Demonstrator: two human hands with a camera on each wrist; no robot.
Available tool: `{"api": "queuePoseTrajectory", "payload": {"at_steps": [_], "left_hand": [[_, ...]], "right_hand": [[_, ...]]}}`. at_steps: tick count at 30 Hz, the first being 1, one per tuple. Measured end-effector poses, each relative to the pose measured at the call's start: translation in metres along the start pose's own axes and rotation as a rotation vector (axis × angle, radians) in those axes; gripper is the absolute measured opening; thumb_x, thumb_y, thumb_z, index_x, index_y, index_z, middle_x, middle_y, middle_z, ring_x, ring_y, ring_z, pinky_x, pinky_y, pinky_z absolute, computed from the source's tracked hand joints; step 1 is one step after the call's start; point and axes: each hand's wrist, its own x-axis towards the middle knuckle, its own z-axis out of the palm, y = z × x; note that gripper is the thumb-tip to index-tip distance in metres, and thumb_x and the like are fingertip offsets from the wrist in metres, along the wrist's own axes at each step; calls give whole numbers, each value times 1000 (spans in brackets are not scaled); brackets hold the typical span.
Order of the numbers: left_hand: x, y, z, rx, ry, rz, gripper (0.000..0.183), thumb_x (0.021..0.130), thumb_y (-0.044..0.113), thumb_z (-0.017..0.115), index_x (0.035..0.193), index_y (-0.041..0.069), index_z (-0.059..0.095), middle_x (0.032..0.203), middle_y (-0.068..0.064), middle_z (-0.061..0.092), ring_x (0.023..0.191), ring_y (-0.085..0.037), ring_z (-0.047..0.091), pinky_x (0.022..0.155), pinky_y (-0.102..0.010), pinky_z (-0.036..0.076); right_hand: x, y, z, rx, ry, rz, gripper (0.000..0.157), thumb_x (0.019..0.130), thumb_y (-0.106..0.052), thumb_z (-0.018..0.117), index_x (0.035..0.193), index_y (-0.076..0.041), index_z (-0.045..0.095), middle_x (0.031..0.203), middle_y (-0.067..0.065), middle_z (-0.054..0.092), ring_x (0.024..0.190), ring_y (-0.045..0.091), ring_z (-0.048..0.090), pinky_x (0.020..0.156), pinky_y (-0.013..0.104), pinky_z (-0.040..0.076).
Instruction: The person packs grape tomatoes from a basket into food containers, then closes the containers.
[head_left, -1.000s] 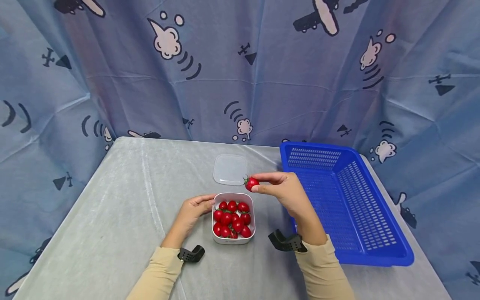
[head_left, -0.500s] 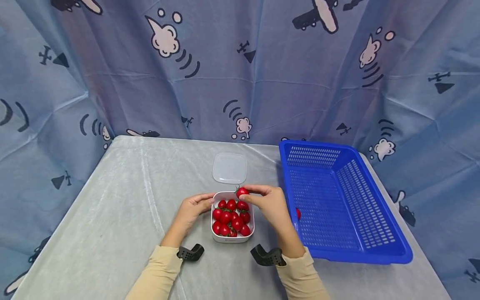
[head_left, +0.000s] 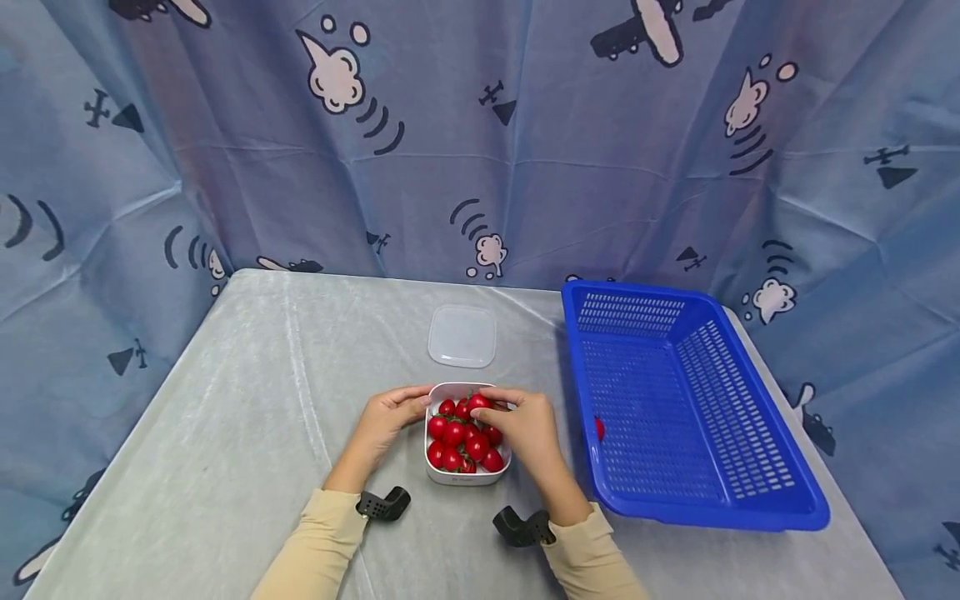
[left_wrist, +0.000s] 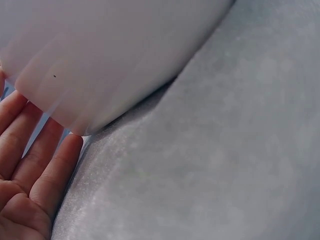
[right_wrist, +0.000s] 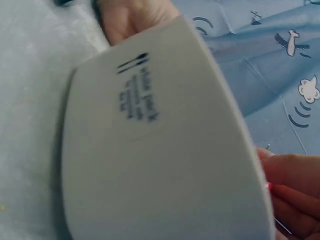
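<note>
A square white container filled with several red cherry tomatoes stands on the cloth-covered table. My left hand rests against its left side; in the left wrist view its fingers lie fairly straight along the outer wall. Between thumb and fingertips my right hand pinches a cherry tomato at the container's far right, among the others. In the right wrist view the printed container wall hides most of what that hand holds; only a speck of red shows.
Behind the container lies a clear square lid. A blue plastic basket stands at the right, with a red cherry tomato by its left wall. A patterned blue curtain hangs behind the table.
My right hand has moved left and down, bringing the pinched cherry tomato from beyond the container's far right corner into it. My left hand has stayed at the container's side.
</note>
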Motion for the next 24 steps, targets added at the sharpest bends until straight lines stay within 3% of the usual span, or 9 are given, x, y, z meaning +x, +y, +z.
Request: {"api": "queuePoseTrajectory", "payload": {"at_steps": [4,8,15,24], "left_hand": [[1,0,1,-14,3,-3,38,92,5,68,125,-12,62,112,-6,74,89,-3,69,85,-21,58],[0,0,1,-19,3,-8,38,92,5,67,125,-13,62,111,-6,75,88,-2,69,85,-21,58],[0,-2,3,-29,11,-8,38,91,5,68,124,-13,62,114,-12,74,87,-3,69,84,-21,58],[2,-3,2,-20,4,-1,38,91,6,68,124,-13,62,110,-7,75,87,-3,69,84,-21,58]], "right_hand": [[-3,1,1,-37,-8,-100,27,74,-8,86,99,-2,79,100,16,76,101,30,72,85,39,60],[-5,1,1,-70,-9,-148,28,73,-8,87,99,-1,79,101,16,76,102,30,72,89,42,59],[-7,2,1,-102,-14,-148,29,73,-9,87,100,-3,79,103,15,76,104,30,71,91,43,58],[-6,5,1,-47,14,-113,33,73,-11,88,103,-3,79,106,16,75,106,30,71,89,39,58]]}}
